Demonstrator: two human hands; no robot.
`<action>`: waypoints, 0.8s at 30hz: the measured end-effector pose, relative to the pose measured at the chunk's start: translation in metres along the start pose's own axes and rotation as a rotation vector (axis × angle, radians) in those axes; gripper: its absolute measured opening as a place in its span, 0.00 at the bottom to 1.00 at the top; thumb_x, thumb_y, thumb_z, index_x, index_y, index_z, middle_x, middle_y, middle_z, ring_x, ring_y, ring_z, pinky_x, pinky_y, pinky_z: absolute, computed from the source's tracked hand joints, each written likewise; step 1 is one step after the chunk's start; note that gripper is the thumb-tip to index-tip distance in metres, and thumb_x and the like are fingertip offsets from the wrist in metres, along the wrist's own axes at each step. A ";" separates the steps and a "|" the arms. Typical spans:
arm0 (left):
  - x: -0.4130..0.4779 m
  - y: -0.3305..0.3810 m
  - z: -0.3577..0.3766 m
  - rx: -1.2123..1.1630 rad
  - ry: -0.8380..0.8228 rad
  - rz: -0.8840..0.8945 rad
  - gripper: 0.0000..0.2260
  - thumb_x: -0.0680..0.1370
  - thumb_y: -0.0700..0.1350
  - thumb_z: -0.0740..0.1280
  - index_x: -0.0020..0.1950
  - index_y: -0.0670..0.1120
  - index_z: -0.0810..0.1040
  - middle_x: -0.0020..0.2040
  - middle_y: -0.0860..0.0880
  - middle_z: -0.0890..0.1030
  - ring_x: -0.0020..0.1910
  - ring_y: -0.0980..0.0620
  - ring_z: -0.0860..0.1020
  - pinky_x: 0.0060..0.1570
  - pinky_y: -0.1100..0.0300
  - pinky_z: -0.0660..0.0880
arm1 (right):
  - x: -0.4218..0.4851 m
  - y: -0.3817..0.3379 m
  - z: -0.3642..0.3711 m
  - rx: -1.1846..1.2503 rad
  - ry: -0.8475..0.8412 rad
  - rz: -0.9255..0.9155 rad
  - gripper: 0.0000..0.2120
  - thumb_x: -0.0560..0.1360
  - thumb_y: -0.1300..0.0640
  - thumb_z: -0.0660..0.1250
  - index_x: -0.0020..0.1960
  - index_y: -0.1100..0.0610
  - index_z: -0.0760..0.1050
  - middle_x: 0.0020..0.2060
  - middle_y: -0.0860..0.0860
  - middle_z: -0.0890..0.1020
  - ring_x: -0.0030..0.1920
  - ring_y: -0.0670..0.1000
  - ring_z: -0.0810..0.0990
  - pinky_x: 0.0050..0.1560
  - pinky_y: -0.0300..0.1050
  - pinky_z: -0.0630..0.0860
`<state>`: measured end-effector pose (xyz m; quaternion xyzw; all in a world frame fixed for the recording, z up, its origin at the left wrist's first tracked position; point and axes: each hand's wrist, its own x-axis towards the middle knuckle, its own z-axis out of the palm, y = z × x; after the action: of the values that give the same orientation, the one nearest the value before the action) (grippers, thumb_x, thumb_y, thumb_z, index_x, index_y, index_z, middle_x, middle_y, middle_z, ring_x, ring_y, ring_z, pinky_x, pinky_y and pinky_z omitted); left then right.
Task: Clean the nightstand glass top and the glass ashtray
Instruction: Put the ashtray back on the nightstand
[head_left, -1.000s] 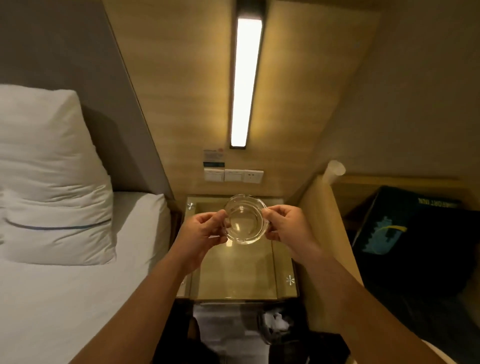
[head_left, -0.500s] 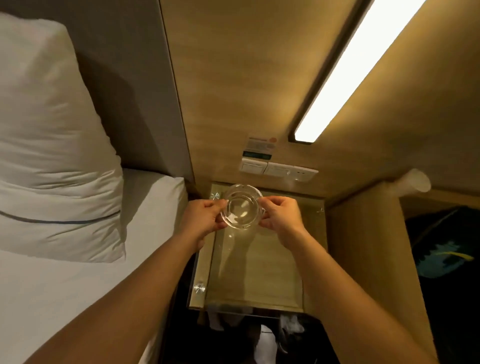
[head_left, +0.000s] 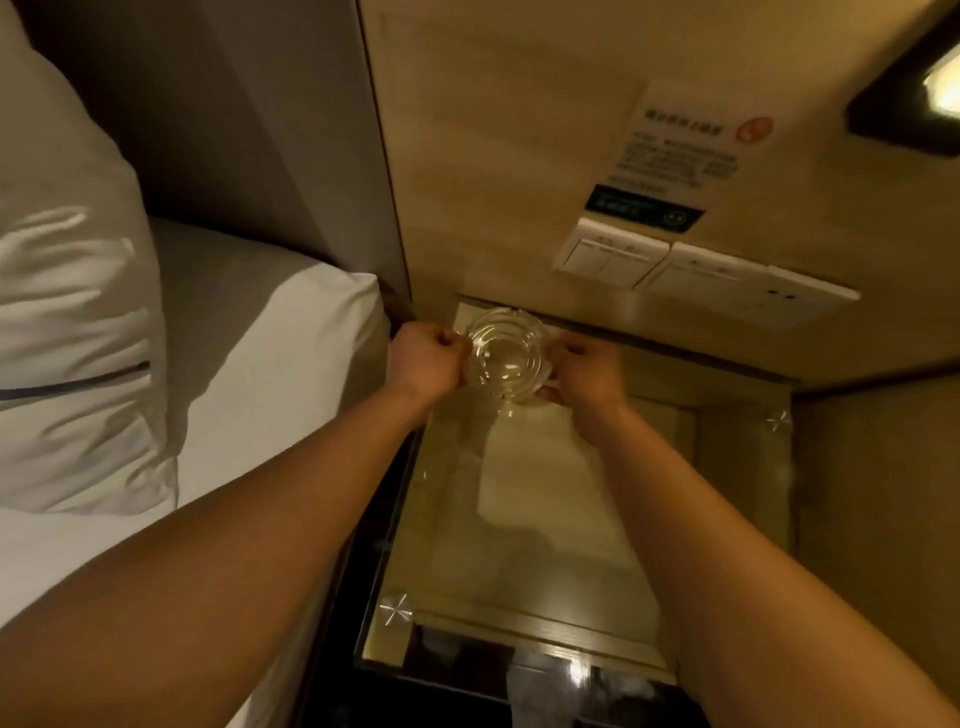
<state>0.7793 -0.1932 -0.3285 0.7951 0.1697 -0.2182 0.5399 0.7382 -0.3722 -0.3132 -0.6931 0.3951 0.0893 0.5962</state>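
A round clear glass ashtray (head_left: 505, 356) is held between both hands over the far left corner of the nightstand glass top (head_left: 540, 545). My left hand (head_left: 423, 361) grips its left rim with curled fingers. My right hand (head_left: 584, 374) grips its right rim. Whether the ashtray touches the glass or hangs just above it cannot be told. The glass top is rectangular with metal studs at its corners, and both forearms stretch across it.
A bed with a white sheet (head_left: 249, 332) and a pillow (head_left: 67, 312) lies to the left. Wall switches (head_left: 613, 257) and a printed notice (head_left: 675, 150) sit on the wooden panel behind the nightstand. A wooden partition (head_left: 872, 493) stands right of it.
Both hands have carried the ashtray away from me toward the far left corner of the glass top. The view has tilted down and moved closer to the nightstand.
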 end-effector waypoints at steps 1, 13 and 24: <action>0.008 -0.004 0.004 0.031 0.005 0.007 0.12 0.81 0.42 0.72 0.39 0.38 0.83 0.39 0.37 0.85 0.38 0.40 0.86 0.46 0.40 0.85 | 0.009 0.004 0.003 -0.009 0.011 0.003 0.11 0.79 0.63 0.67 0.39 0.54 0.81 0.40 0.58 0.82 0.38 0.54 0.81 0.36 0.49 0.82; 0.047 -0.018 0.011 0.151 0.046 0.044 0.11 0.81 0.43 0.71 0.46 0.35 0.85 0.44 0.34 0.85 0.47 0.36 0.86 0.52 0.40 0.84 | 0.049 0.017 0.028 -0.027 0.035 0.030 0.12 0.80 0.62 0.68 0.38 0.53 0.79 0.40 0.57 0.84 0.39 0.55 0.84 0.40 0.52 0.85; 0.042 -0.015 0.006 0.158 0.017 0.046 0.17 0.82 0.48 0.71 0.48 0.33 0.84 0.45 0.32 0.85 0.47 0.34 0.85 0.52 0.39 0.82 | 0.051 0.019 0.033 -0.175 0.131 -0.043 0.09 0.78 0.59 0.70 0.45 0.65 0.83 0.35 0.57 0.81 0.36 0.56 0.79 0.48 0.64 0.84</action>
<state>0.8062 -0.1920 -0.3650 0.8407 0.1382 -0.2119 0.4787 0.7713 -0.3648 -0.3663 -0.7552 0.4092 0.0652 0.5079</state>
